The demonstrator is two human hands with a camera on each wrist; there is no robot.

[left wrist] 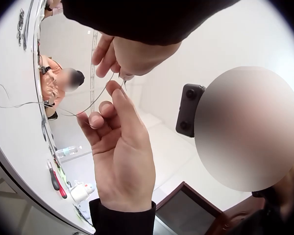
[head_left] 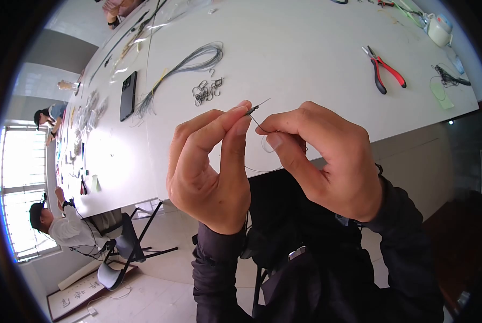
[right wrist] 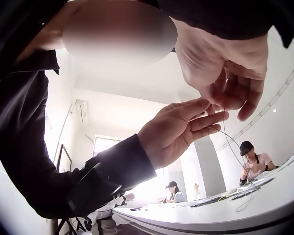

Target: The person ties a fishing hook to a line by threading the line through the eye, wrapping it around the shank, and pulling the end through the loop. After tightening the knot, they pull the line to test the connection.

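Over the near table edge, my left hand pinches a small dark piece between thumb and fingertips. A thin stiff end sticks out past it. My right hand, just to the right, grips a thin grey wire between thumb and index finger. That wire runs up to the dark piece. Its slack part loops away from the hands in the left wrist view and hangs below the fingers in the right wrist view. The fingertips hide how wire and piece are joined.
A small pile of bent wire hooks lies beyond the left hand, near a bundle of grey wires and a phone. Red-handled pliers lie at the right. Other people sit along the table, one in a white shirt.
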